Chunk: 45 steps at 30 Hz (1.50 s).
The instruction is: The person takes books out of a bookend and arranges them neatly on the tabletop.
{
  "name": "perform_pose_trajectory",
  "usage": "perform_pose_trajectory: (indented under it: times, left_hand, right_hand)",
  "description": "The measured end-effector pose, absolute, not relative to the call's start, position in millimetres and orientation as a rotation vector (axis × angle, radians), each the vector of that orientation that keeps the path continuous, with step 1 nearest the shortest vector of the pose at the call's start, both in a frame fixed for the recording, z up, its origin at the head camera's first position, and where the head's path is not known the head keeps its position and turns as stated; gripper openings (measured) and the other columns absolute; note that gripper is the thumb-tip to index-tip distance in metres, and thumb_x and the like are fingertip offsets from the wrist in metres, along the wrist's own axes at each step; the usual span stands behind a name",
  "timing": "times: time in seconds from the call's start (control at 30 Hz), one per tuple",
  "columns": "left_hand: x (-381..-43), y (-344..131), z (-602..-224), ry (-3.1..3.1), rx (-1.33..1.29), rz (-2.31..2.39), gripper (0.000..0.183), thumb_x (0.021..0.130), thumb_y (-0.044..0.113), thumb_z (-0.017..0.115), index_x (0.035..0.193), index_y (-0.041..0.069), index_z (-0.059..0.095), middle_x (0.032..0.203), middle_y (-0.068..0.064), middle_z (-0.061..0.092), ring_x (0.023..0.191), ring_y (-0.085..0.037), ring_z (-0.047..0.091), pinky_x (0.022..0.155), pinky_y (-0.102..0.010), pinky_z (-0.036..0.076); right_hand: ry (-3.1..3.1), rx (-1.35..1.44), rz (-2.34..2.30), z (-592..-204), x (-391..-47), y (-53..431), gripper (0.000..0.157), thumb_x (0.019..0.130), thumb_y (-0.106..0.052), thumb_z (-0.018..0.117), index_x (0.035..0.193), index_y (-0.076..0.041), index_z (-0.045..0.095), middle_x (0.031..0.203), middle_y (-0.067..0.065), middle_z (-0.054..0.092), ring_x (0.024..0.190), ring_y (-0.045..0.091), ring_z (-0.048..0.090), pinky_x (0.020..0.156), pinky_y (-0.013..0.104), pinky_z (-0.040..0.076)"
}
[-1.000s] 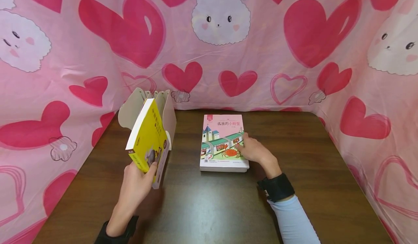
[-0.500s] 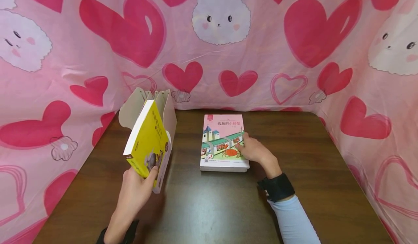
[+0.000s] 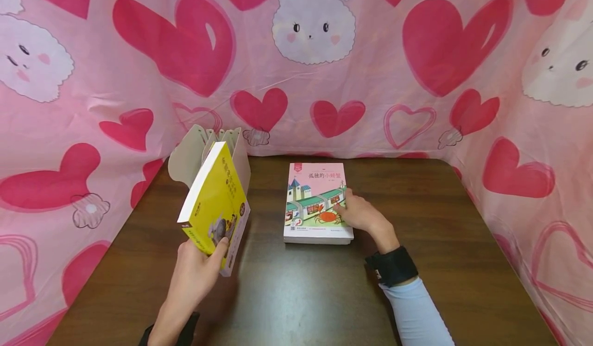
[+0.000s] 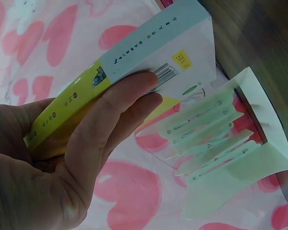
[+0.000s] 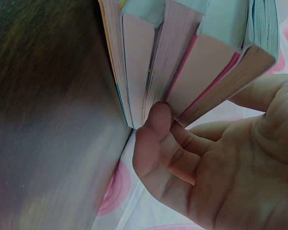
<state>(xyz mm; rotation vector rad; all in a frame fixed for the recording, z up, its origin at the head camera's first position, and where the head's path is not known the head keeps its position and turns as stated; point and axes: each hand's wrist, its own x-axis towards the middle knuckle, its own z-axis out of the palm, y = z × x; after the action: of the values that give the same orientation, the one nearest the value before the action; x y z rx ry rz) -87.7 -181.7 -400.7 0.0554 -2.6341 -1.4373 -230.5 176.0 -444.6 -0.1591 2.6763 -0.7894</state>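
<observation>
A thick yellow book [image 3: 213, 196] is held upright and slanted in my left hand [image 3: 190, 271], the thumb on its front cover. In the left wrist view, bent fingers [image 4: 117, 100] cross the book's spine and barcode side. Just behind the book stands an off-white file rack [image 3: 182, 161], partly hidden by it. My right hand [image 3: 368, 216] holds the near right side of a stack of books, whose top one is a pink book [image 3: 319, 184] with a crab and train on its cover. In the right wrist view, curled fingertips press the page edges of the stack [image 5: 197, 72].
A dark wooden table [image 3: 287, 294] carries the rack at left and the stack near the middle. Pink heart-patterned cloth [image 3: 380, 63] hangs around its back and both sides. In the left wrist view, several dividers [image 4: 209, 139] show in the rack.
The yellow book has shifted slightly right and toward me, and its cover now turns more into view. My left hand moved with it. The right hand and the stack have stayed still.
</observation>
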Motion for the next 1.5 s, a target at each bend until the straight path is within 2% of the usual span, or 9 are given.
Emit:
perform_pose_trajectory:
  times: [0.33,0.73,1.5]
  left_hand:
    - [-91.5,-179.3,-404.7,-2.635,0.038,-1.424,0.053,0.1,0.005,0.07,0.147,0.002,0.047,0.141,-0.027,0.062,0.116,-0.049,0.067,0.085,-0.066,0.056]
    - [-102.7,-173.1,-410.5,-2.575,-0.094,-1.369,0.047,0.096,-0.002,0.071,0.14,-0.001,0.054,0.132,-0.026,0.067,0.108,-0.047,0.071,0.081,-0.066,0.058]
    - [-127.0,-163.4,-415.5,-2.543,-0.1,-1.398,0.054,0.096,-0.002,0.07,0.143,0.004,0.045,0.139,-0.025,0.063,0.116,-0.047,0.067,0.086,-0.068,0.056]
  right_hand:
    - [2.668,-0.163,-0.795,-446.1,-230.1,176.0,0.083,0.109,-0.034,0.057,0.16,0.015,0.015,0.153,0.033,0.042,0.126,0.041,0.05,0.114,0.06,0.038]
    - [2.676,-0.162,-0.791,-445.1,-232.6,175.7,0.083,0.109,-0.036,0.057,0.16,0.014,0.015,0.154,0.033,0.042,0.127,0.04,0.05,0.114,0.06,0.038]
    - [2.68,-0.159,-0.8,-441.6,-228.3,175.4,0.081,0.108,-0.031,0.059,0.159,0.016,0.017,0.148,0.032,0.047,0.123,0.04,0.052,0.112,0.058,0.041]
